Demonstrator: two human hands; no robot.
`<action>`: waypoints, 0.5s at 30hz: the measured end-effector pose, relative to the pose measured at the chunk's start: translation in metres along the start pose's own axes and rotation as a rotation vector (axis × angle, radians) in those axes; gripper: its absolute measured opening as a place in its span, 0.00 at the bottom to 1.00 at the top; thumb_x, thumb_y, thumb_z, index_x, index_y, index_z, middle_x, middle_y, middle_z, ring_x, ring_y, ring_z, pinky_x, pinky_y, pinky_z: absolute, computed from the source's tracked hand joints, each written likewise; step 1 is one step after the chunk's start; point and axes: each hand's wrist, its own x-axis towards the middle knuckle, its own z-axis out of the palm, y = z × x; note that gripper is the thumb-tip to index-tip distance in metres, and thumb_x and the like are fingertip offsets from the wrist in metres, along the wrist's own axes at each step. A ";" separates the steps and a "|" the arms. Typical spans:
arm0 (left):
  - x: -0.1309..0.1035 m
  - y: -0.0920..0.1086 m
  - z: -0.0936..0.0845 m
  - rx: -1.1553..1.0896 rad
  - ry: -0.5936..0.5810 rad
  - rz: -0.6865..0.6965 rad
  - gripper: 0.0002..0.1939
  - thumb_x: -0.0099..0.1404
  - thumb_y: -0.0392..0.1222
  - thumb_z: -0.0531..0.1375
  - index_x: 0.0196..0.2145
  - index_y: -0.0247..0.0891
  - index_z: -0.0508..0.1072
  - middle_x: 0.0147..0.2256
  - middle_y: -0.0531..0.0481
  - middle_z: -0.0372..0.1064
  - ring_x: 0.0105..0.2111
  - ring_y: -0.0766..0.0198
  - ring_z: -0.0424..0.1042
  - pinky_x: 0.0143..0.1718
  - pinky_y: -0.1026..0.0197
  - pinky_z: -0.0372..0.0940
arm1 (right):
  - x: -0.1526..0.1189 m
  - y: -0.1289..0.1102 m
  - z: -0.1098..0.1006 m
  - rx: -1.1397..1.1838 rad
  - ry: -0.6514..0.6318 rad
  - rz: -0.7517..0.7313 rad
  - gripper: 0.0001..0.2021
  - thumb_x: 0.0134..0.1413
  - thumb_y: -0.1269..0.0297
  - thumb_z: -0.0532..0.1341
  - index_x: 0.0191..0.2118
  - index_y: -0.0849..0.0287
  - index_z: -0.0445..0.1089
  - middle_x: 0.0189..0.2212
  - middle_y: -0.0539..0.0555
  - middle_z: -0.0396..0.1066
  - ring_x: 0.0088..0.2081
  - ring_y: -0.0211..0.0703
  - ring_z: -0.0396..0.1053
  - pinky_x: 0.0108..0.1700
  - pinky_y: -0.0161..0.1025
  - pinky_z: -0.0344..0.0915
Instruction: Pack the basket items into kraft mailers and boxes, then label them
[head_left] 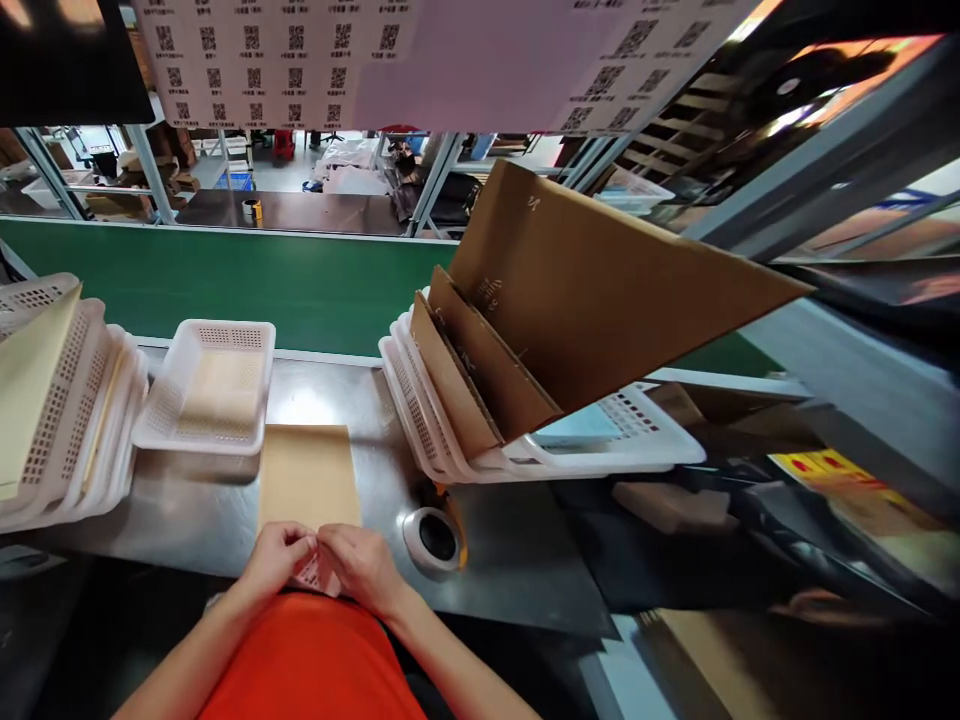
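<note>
My left hand (279, 558) and my right hand (365, 568) meet close to my body at the front of the metal bench. Their fingers are closed in a pinch on a small pale sheet with reddish print (315, 573), partly hidden by the fingers. Whether it is a label or a thin bag cannot be made out. Just beyond the hands, a flat sheet of brown paper, perhaps an envelope (309, 470), lies on the bench. To the right of my right hand sits a round white thing with a dark centre (435, 540).
A white plastic basket (154, 425) stands behind the paper's left side. Stacked baskets (90, 440) rise at far left. Cardboard pieces (570, 290) lean in white baskets (630, 462) on the right. A green conveyor belt (322, 290) runs behind; a QR-code sheet (465, 70) hangs overhead.
</note>
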 end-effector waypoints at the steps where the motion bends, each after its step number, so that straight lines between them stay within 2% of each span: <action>1: 0.000 -0.002 0.001 -0.049 -0.010 -0.034 0.26 0.48 0.63 0.72 0.29 0.34 0.82 0.27 0.47 0.79 0.29 0.59 0.74 0.37 0.58 0.66 | -0.003 0.000 0.001 -0.009 -0.005 -0.003 0.10 0.70 0.69 0.55 0.43 0.58 0.74 0.33 0.54 0.81 0.31 0.41 0.77 0.32 0.34 0.68; 3: -0.002 -0.005 0.004 -0.131 -0.019 -0.093 0.29 0.44 0.65 0.74 0.28 0.33 0.81 0.25 0.49 0.77 0.27 0.62 0.72 0.34 0.60 0.64 | -0.007 0.000 0.003 -0.012 -0.014 -0.002 0.10 0.70 0.70 0.55 0.42 0.58 0.74 0.33 0.53 0.81 0.30 0.40 0.76 0.31 0.33 0.67; 6: -0.008 -0.002 0.006 -0.218 -0.033 -0.173 0.32 0.40 0.66 0.76 0.28 0.33 0.79 0.24 0.51 0.74 0.26 0.64 0.70 0.31 0.62 0.63 | -0.008 -0.001 0.001 0.061 -0.031 0.051 0.08 0.68 0.71 0.56 0.41 0.57 0.73 0.36 0.53 0.81 0.34 0.40 0.77 0.35 0.33 0.69; 9: -0.014 0.001 0.008 -0.292 -0.101 -0.246 0.31 0.41 0.63 0.77 0.29 0.33 0.78 0.27 0.50 0.75 0.27 0.64 0.73 0.32 0.63 0.66 | -0.005 -0.002 -0.006 0.175 -0.055 0.101 0.05 0.63 0.71 0.58 0.38 0.56 0.71 0.36 0.53 0.79 0.36 0.41 0.75 0.38 0.35 0.70; 12: -0.016 -0.006 0.013 -0.318 -0.144 -0.305 0.24 0.44 0.55 0.77 0.28 0.35 0.75 0.26 0.50 0.75 0.27 0.65 0.73 0.33 0.63 0.66 | -0.004 -0.002 -0.016 0.175 -0.069 0.014 0.03 0.60 0.69 0.59 0.37 0.56 0.70 0.37 0.55 0.78 0.36 0.42 0.73 0.37 0.37 0.69; 15: -0.012 -0.029 0.013 -0.259 -0.112 -0.313 0.16 0.50 0.49 0.71 0.24 0.38 0.70 0.21 0.56 0.67 0.22 0.68 0.66 0.28 0.64 0.61 | -0.010 -0.008 -0.024 0.178 -0.065 -0.145 0.03 0.59 0.69 0.59 0.37 0.55 0.69 0.40 0.55 0.78 0.39 0.44 0.72 0.39 0.41 0.69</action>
